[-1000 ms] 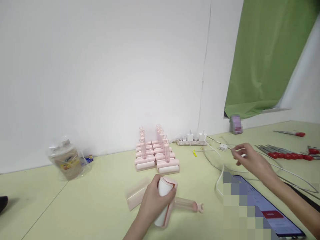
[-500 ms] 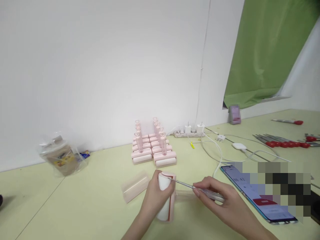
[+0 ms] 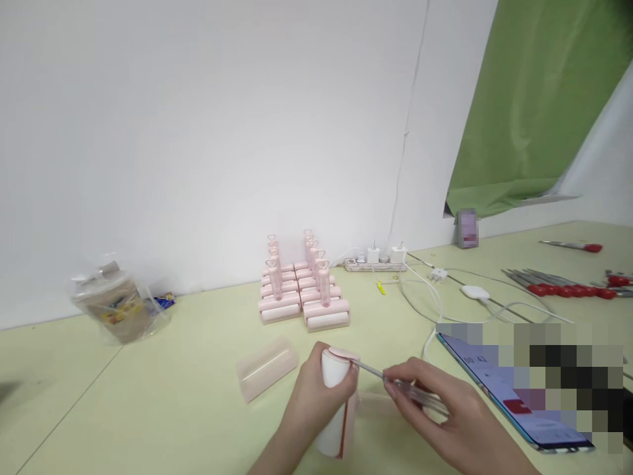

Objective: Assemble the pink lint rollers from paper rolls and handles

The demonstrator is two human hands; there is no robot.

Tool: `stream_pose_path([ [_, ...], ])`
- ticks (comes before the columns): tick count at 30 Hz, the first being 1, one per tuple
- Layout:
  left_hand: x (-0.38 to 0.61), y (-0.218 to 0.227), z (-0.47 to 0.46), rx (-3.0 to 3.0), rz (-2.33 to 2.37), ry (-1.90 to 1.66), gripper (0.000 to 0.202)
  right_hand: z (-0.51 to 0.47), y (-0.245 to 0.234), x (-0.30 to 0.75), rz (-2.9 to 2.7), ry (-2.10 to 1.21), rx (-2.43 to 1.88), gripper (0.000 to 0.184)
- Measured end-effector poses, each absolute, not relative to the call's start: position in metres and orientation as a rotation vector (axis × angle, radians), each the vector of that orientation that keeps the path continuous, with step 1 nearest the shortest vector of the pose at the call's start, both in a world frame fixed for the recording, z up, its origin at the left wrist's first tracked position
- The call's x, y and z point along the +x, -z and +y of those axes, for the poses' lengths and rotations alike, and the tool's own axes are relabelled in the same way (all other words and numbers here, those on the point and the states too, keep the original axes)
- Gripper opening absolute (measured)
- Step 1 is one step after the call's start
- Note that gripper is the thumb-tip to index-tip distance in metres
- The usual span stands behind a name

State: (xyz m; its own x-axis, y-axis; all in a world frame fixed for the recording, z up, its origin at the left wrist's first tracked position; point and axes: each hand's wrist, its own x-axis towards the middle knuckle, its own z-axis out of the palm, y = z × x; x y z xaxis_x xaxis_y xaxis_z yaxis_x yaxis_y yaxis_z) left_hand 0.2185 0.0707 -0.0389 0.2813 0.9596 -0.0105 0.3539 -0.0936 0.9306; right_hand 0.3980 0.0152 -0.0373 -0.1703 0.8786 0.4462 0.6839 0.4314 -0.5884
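My left hand [image 3: 309, 406] is wrapped round a pink lint roller [image 3: 335, 369] with a white roll, holding it on the table near the front edge. My right hand [image 3: 440, 412] pinches a slim screwdriver [image 3: 395, 382] with a clear handle; its metal tip touches the roller's upper end. The roller's pink handle [image 3: 372, 401] lies flat between my hands. A translucent pink cover [image 3: 267, 368] rests on the table just left of my left hand.
A stack of pink lint rollers [image 3: 302, 298] stands behind. A power strip [image 3: 376, 264] with white cables, a phone [image 3: 514, 389], red-handled tools [image 3: 568, 289] and a bagged jar [image 3: 116, 305] lie on the yellow-green table [image 3: 148, 402].
My right hand left the cable area at the right, came back holding a screwdriver, and put its tip to the roller's end. The left hand kept its grip.
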Motion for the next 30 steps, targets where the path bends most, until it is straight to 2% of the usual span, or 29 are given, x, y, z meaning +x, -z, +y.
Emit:
stream_pose_path([
  [4,0.221,0.046,0.074,1.604,1.207,-0.792,0.024,0.011,0.033,0.391,-1.758,-0.712,-1.336,0.022],
  [7,0.223,0.050,0.075,1.556,1.160,-0.741,0.024,0.010,0.028,0.391,-1.773,-0.865,-1.263,0.020],
  [12,0.228,0.056,0.071,1.445,1.068,-0.694,0.014,0.015,0.025,0.397,-1.971,-0.770,-1.286,0.017],
  [17,0.229,0.060,0.071,1.491,1.142,-0.750,0.012,0.018,0.036,0.396,-2.271,-0.490,-1.060,0.025],
  [26,0.221,0.068,0.078,1.484,1.152,-0.801,0.020,0.035,0.063,0.394,-2.340,-0.115,-0.920,0.020],
  [30,0.226,0.070,0.080,1.420,1.154,-0.793,0.023,0.039,0.074,0.392,-2.324,-0.082,-0.942,0.018],
])
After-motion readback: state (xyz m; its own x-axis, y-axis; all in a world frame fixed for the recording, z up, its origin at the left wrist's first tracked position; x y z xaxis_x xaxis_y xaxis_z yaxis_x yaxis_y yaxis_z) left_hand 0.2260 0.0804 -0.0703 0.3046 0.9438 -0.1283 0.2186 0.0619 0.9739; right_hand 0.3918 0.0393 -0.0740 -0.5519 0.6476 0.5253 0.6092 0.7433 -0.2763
